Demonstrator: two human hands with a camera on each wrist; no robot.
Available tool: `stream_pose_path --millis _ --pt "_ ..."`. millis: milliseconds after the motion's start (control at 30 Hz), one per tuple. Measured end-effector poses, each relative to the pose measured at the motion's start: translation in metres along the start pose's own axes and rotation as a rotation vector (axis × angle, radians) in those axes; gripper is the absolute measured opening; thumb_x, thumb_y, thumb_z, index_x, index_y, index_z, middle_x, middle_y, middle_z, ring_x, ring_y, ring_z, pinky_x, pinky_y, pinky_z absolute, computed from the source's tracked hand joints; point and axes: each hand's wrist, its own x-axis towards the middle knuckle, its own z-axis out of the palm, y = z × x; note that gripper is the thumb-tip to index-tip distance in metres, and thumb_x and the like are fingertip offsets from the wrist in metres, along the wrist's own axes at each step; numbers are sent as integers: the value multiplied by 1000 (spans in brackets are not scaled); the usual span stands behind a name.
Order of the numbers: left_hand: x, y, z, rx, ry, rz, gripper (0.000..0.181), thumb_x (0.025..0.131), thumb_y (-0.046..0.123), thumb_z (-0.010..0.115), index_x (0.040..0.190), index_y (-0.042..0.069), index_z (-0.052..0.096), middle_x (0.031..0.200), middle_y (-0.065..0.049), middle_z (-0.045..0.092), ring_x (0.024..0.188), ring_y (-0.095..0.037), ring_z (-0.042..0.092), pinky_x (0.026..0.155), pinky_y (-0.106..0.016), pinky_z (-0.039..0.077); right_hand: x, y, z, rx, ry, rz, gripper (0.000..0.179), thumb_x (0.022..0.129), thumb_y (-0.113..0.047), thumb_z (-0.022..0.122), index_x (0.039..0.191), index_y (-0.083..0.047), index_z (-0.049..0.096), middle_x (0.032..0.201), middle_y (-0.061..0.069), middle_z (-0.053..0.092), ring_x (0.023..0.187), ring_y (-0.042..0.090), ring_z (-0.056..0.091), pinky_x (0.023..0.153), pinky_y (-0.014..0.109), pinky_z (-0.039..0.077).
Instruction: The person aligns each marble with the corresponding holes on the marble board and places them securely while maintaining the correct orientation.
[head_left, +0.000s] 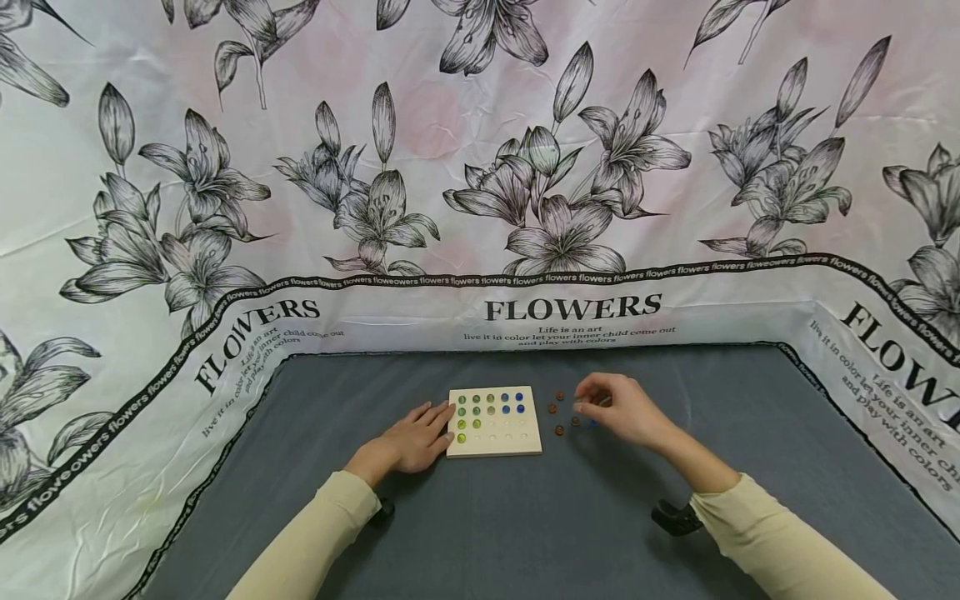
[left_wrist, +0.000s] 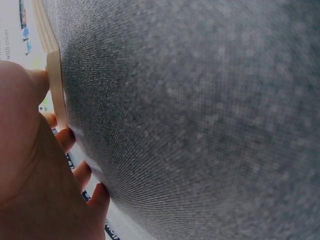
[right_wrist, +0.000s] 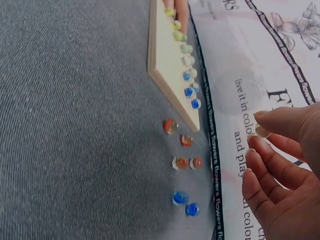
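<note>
Pinching a pale marble [right_wrist: 263,131] between thumb and forefinger, right grip [head_left: 621,408] barely parted, reddish marbles [right_wrist: 170,126] just left of it, marble-dotted board [head_left: 502,447] farther left, left grip [head_left: 412,439] loosely spread, touching its left edge, gray desk [head_left: 487,533] below.

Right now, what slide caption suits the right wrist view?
A right hand pinches a small pale ball; red marbles and blue marbles lie on grey cloth near a wooden board.

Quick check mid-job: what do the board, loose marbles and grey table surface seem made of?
Board: probably plywood, pale and matt; its edge shows layered lines.
Loose marbles: likely glass, glossy; see-through with colour inside, though clear plastic is possible.
Grey table surface: apparently fabric, dull, finely ribbed.
</note>
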Motion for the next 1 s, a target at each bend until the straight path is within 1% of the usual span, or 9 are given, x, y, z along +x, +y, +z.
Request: stream_pose_path --millis 100,267,400,667,833,1000 --pt "1 -2 1 2 5 1 61 113 42 32 166 16 19 171 -6 18 158 -34 12 127 -50 15 1 -3 3 1 -10 -4 10 96 -11 73 105 -7 72 92 -1 69 83 14 64 73 33 56" --pt "1 -2 1 0 3 2 61 113 42 32 166 16 18 171 -6 17 158 -34 12 127 -50 15 4 -7 7 16 -25 -18 14 96 -13 73 107 -4 72 91 -1 68 79 16 64 70 33 55" --pt "0 -1 0 -5 -1 3 61 113 42 32 166 16 18 171 -6 17 158 -34 12 127 -50 15 5 -11 11 24 -32 -21 12 96 -12 73 107 -7 72 91 -1 68 79 15 63 71 33 55" --pt "0 -1 1 -1 -8 3 61 113 42 31 166 16 16 171 -6 15 158 -33 10 128 -49 13 8 -19 18 25 -30 -35 10 95 -13 74 104 -7 73 90 -3 68 81 13 62 73 32 56" --pt "-3 2 -2 -10 -3 3 61 113 41 32 166 16 17 171 -6 16 158 -34 11 128 -50 14 11 -24 22 43 -28 -53 10 95 -12 75 103 -6 73 87 -4 68 81 13 63 73 32 56" --pt "-4 2 -3 -13 5 7 61 113 41 33 166 15 19 171 -6 17 157 -34 12 127 -51 15 12 -27 25 53 -40 -58 12 95 -12 75 104 -6 73 88 -4 68 81 13 63 74 33 57"
